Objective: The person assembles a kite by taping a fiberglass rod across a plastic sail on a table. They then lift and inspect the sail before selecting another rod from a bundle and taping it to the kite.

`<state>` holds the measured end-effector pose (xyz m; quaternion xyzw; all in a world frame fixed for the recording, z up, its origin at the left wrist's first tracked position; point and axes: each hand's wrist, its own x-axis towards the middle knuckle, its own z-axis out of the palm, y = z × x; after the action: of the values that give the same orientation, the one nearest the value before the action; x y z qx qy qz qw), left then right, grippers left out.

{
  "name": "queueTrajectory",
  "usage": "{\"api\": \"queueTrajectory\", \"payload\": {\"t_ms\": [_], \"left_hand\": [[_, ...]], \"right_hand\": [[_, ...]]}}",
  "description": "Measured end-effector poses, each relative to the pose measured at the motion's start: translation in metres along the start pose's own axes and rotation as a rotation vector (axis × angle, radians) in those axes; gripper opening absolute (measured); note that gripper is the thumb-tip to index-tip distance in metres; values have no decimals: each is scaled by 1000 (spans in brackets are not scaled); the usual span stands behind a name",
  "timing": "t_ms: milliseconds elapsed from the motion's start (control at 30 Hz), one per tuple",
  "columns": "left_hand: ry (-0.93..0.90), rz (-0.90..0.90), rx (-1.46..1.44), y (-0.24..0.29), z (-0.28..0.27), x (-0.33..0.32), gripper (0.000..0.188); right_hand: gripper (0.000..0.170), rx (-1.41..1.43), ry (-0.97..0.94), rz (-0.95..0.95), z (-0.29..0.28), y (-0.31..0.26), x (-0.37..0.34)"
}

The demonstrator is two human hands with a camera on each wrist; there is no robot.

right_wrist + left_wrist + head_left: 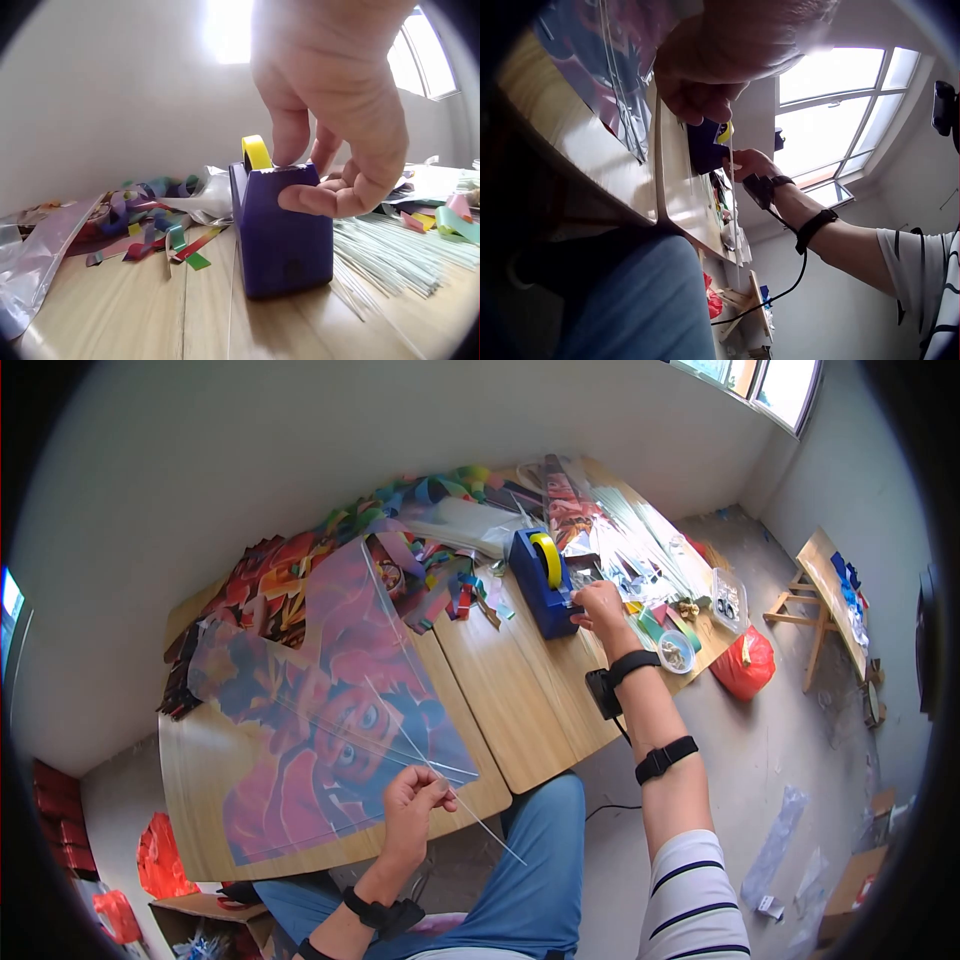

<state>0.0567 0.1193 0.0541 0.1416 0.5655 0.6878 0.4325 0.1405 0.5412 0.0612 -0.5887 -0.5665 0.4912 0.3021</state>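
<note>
My left hand (412,810) pinches a thin white rod (490,831) between thumb and fingers, over the table's front edge. The rod slants from above the printed sheet down toward a knee. Under it lies a large translucent plastic sheet (275,800) with a colourful figure on it and thin rods across it. My right hand (600,607) is at the front of a blue tape dispenser (553,618) holding a yellow-cored roll (546,558). In the right wrist view, thumb and fingers pinch at the serrated edge (281,169) of the dispenser; the tape end is mostly hidden by them.
Colourful ribbons and printed film (285,575) pile along the table's back. Bundled white rods (645,525) lie right of the dispenser. A tub (676,652) and a clear box (729,600) stand at the right edge. A red bag (747,663) sits below, near a small wooden easel (822,605).
</note>
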Motion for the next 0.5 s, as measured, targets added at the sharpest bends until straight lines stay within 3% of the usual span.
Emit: {"api": "queueTrajectory", "payload": {"t_ms": [167,267,367,467,500], "left_hand": [[14,-5,8,1,-1,1,5],[-25,-19,10,4,7,4,4],[-84,-28,25,10,20,9,5],[-153,-54,24,15,44,22,5],[-189,-71,20,14,53,29,5]], "right_hand": [[9,-133,-106,153,7,-11,25],[16,-107,-69,118,4,-28,3],[18,-15,-170,86,1,-12,15],[20,93,-217,111,-26,-22,-16],[23,206,-285,-40,-42,-7,-32]]}}
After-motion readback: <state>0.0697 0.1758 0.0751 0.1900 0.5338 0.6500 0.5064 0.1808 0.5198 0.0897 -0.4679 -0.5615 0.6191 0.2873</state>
